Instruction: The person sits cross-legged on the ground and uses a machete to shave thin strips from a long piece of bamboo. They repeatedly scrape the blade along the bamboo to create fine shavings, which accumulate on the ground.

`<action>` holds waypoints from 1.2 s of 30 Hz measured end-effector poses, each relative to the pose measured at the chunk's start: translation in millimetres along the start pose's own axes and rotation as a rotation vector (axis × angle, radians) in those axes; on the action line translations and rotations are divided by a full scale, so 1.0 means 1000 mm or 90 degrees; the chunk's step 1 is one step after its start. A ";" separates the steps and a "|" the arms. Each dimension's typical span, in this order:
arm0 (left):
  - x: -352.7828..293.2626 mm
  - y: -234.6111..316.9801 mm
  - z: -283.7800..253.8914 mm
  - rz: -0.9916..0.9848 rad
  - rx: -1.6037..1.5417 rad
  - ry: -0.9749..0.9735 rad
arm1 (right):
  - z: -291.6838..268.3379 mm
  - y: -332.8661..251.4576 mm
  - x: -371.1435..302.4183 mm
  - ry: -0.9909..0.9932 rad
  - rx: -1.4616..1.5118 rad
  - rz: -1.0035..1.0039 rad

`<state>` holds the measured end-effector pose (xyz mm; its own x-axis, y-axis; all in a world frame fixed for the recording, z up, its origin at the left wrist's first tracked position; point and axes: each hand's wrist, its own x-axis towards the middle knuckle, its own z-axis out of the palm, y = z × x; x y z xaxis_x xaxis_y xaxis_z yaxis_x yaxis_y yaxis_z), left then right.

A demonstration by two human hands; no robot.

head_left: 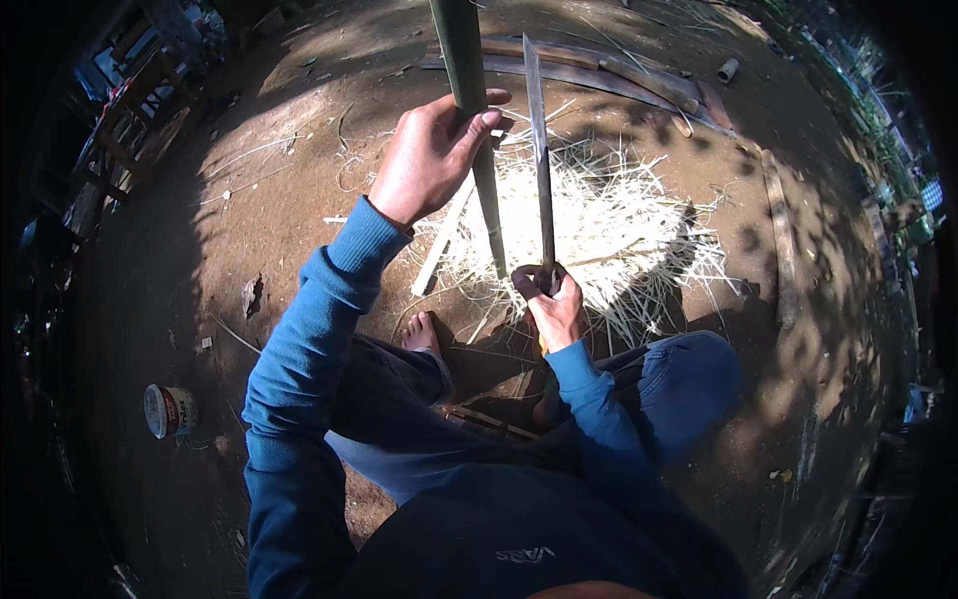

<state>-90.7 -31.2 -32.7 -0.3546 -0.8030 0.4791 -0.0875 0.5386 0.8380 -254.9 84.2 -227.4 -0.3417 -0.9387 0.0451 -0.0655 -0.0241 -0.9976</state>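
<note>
My left hand [427, 155] is closed round a green bamboo piece [460, 50], its thumb and fingers wrapped about it. The bamboo runs from the top edge of the view down to a narrow lower end beside my right hand [554, 307]. That hand grips a long machete [541, 150], whose blade points up and away from me, just right of the bamboo. The blade and the bamboo stand apart along most of their length; whether they touch near my right hand, I cannot tell. Beyond both hands a bright heap of pale shavings [609, 225] lies on the ground.
A pale strip [442, 240] lies at the heap's left edge, near my bare foot [421, 334]. Several long wooden slats [599, 75] lie beyond the heap. Another slat [780, 235] is at the right. A round tub [172, 410] stands on the bare earth at the left.
</note>
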 end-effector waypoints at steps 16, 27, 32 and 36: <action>0.014 0.053 0.009 0.002 -0.048 -0.079 | 0.002 -0.045 -0.006 0.014 0.206 0.061; -0.078 -0.047 0.036 -0.270 -0.182 -0.169 | 0.001 -0.027 0.018 -0.058 0.554 0.260; -0.140 -0.086 0.054 -0.358 -0.094 -0.293 | -0.005 -0.022 0.038 -0.180 0.730 0.159; -0.154 -0.079 0.086 -0.387 -0.174 -0.190 | -0.030 -0.020 0.030 -0.212 0.701 0.098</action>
<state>-109.5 72.4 -195.3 -0.5596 -0.8148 -0.1515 -0.1288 -0.0950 0.9871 -291.5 67.0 -204.6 -0.0003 -0.9978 0.0663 0.8626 -0.0338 -0.5047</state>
